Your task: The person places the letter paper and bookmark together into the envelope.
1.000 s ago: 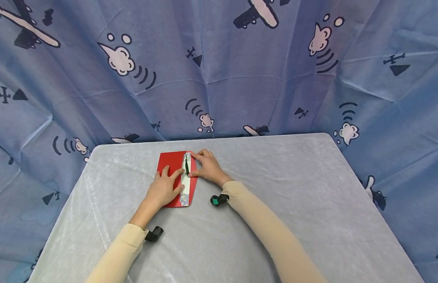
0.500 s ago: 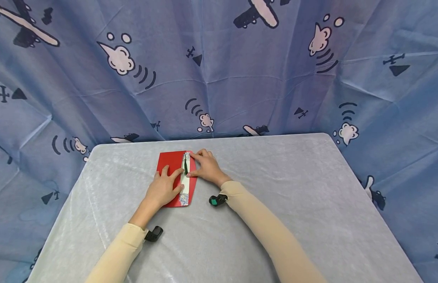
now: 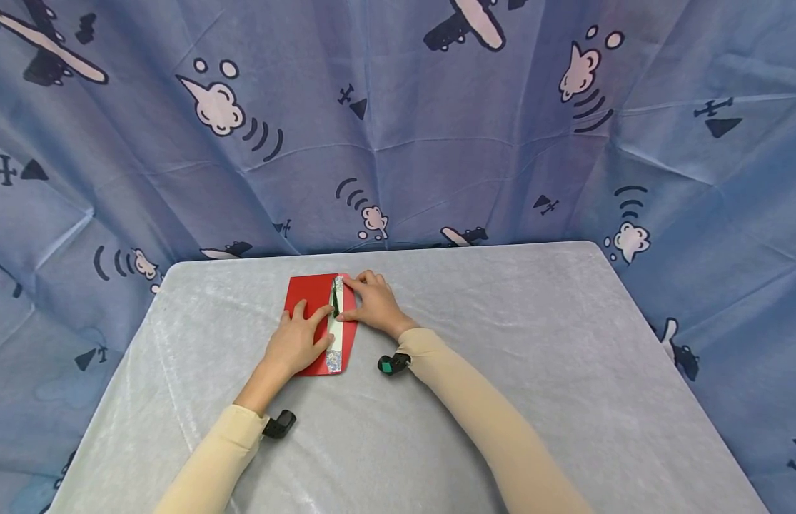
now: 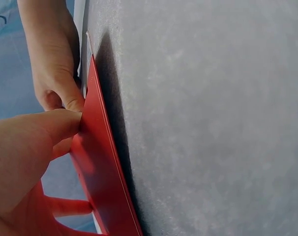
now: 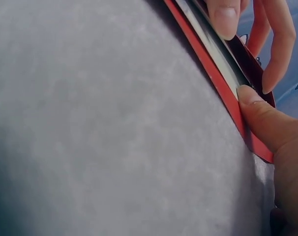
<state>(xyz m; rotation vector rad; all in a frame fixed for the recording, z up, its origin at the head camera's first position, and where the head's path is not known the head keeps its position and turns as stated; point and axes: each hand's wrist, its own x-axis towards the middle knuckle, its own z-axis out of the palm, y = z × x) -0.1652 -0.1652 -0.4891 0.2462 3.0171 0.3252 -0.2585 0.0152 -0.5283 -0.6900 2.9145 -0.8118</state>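
A red paper envelope lies on the table, its flap unfolded to the right. Along its mouth shows a narrow strip of a white card with speckled bluish ends and a dark green mark; the rest is hidden inside. My left hand rests spread on the envelope, thumb and forefinger reaching the mouth. From the right, my right hand touches the card's outer edge, thumb and forefinger set apart along it. In the right wrist view the right thumb presses at the card's edge.
A pale grey cloth covers the table. Behind it hangs a blue curtain printed with planes and clouds. Small black cameras sit at the left wrist and the right wrist.
The right hand has shifted slightly left, and the card with it; its visible strip is a little narrower and more of the flap shows. The left hand has hardly moved.
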